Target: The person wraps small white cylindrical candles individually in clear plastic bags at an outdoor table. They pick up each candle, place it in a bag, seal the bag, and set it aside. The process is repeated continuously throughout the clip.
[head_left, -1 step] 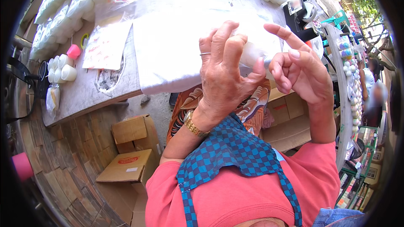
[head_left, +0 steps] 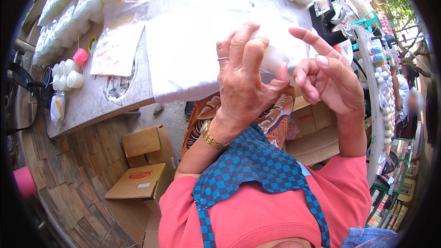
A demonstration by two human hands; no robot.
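Observation:
My left hand, with a ring and a gold watch, has its fingers curved round a pale translucent piece, partly hidden behind it. My right hand hovers just to the right, index finger stretched, the other fingers loosely bent, with nothing visible in it. Both are over the front part of a white cloth spread on the worktable. A sheet in clear plastic lies left of the cloth.
Rows of white cylinders line the table's back, near a pink piece and smaller cups. A black device stands back right. Cardboard boxes sit below. A person is beyond the right-hand rack.

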